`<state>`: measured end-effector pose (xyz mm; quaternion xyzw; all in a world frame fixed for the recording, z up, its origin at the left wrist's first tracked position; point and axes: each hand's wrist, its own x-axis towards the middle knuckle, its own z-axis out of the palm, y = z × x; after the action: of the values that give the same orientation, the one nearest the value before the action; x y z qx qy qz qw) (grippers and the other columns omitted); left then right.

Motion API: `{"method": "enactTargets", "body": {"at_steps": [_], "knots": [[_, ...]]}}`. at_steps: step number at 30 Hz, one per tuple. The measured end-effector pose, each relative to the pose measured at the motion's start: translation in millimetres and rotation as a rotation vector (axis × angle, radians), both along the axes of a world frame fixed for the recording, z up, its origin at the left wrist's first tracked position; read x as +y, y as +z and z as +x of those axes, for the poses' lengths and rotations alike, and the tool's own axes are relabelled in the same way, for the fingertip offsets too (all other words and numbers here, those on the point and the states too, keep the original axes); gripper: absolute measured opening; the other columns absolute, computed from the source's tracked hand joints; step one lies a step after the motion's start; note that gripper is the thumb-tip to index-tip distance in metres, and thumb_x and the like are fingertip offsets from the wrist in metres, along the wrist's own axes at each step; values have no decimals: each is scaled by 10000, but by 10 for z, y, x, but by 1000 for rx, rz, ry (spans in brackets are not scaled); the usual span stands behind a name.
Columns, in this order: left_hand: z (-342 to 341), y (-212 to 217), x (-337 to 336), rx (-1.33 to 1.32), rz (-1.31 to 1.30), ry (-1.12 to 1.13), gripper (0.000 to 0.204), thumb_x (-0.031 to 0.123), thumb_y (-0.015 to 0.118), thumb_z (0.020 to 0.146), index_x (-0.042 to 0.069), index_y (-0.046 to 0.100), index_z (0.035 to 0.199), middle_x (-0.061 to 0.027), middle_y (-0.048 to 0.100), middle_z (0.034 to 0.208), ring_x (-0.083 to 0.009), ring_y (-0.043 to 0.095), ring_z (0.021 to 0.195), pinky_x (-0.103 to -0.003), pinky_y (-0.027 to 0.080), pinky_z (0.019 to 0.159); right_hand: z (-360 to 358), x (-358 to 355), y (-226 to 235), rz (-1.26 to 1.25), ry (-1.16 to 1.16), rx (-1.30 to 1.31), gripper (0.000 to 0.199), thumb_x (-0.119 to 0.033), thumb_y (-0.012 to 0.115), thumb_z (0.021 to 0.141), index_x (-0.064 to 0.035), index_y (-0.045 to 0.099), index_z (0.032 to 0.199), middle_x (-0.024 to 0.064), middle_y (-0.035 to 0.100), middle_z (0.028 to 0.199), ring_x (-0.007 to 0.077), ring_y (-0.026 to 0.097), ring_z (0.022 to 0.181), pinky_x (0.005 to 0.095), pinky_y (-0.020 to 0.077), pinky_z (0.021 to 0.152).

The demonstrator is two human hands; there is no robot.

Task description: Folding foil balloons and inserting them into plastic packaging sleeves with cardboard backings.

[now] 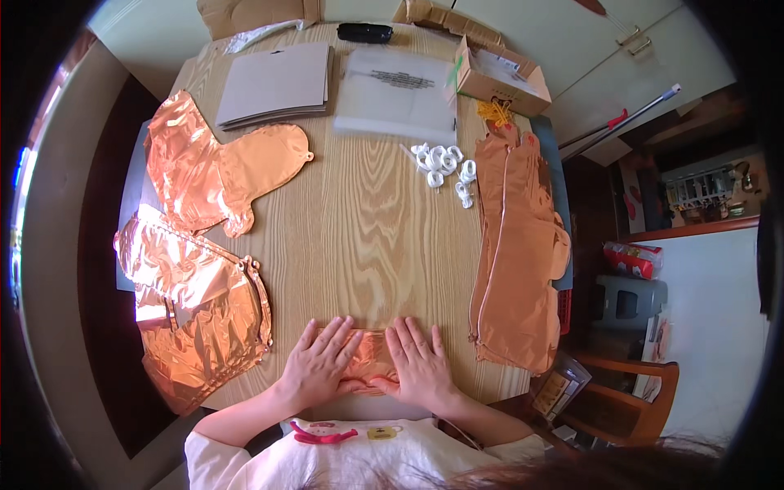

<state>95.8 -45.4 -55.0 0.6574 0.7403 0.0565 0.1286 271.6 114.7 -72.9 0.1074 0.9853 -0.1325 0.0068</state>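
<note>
At the table's near edge lies a folded piece of shiny copper-coloured foil point(369, 358), likely a flat foil balloon like those around it. My left hand point(325, 359) presses flat on its left side, fingers stretched out. On its right side my right hand point(418, 359) lies flat too, fingers spread. Both thumbs point inward along the foil's near edge. Copper foil balloons point(204, 302) lie crinkled and uninflated in a pile at the left, with more foil balloons point(224, 167) behind them. A long stack of copper foil balloons point(518, 253) lies at the right.
Coiled white ribbons or straws point(437, 162) sit right of centre. Farther back are grey cardboard sheets point(273, 84), a stack of clear plastic bags point(392, 98), a black pouch point(364, 33) and an open cardboard box point(505, 82). A wooden chair point(629, 400) stands beyond the right edge.
</note>
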Motion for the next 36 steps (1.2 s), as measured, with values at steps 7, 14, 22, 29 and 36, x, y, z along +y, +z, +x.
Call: {"method": "enactTargets", "body": {"at_steps": [7, 14, 22, 29, 36], "knots": [[-7, 62, -45, 96, -122, 48, 1035, 738, 533, 753, -13, 374, 1447, -183, 351, 1524, -304, 312, 1431, -553, 166, 1162, 76, 72, 34, -74, -5, -40, 959, -709, 463, 856, -29, 284, 1508, 104, 268, 1582, 224, 201, 1478, 578, 52, 1176], [-19, 104, -120, 127, -144, 127, 1168, 792, 534, 694, -91, 341, 1435, -229, 329, 1523, -340, 286, 1442, -572, 143, 1161, 156, 133, 31, 26, 36, -42, 1053, -757, 483, 808, -1, 261, 1506, 142, 251, 1581, 255, 203, 1477, 621, 62, 1153], [-131, 346, -81, 125, -46, 233, 1211, 790, 563, 683, -134, 311, 1423, -292, 315, 1500, -413, 246, 1436, -579, 131, 1164, 158, 118, 83, 76, 48, -74, 1044, -747, 464, 822, 7, 243, 1508, 137, 219, 1594, 250, 169, 1486, 593, 57, 1169], [253, 59, 299, 23, 146, -126, 1037, 771, 404, 840, -33, 287, 1484, -174, 306, 1549, -319, 244, 1457, -535, 155, 1177, 158, 100, 83, 98, 53, -109, 1064, -725, 523, 803, 16, 228, 1507, 158, 199, 1595, 266, 152, 1491, 620, 41, 1160], [291, 1, 267, 135, 128, -139, 1040, 812, 383, 809, 44, 298, 1505, -156, 300, 1558, -346, 218, 1465, -564, 136, 1173, 473, 171, 111, 153, -29, 72, 961, -669, 573, 818, -15, 320, 1475, 164, 315, 1543, 284, 263, 1452, 657, 88, 1136]]}}
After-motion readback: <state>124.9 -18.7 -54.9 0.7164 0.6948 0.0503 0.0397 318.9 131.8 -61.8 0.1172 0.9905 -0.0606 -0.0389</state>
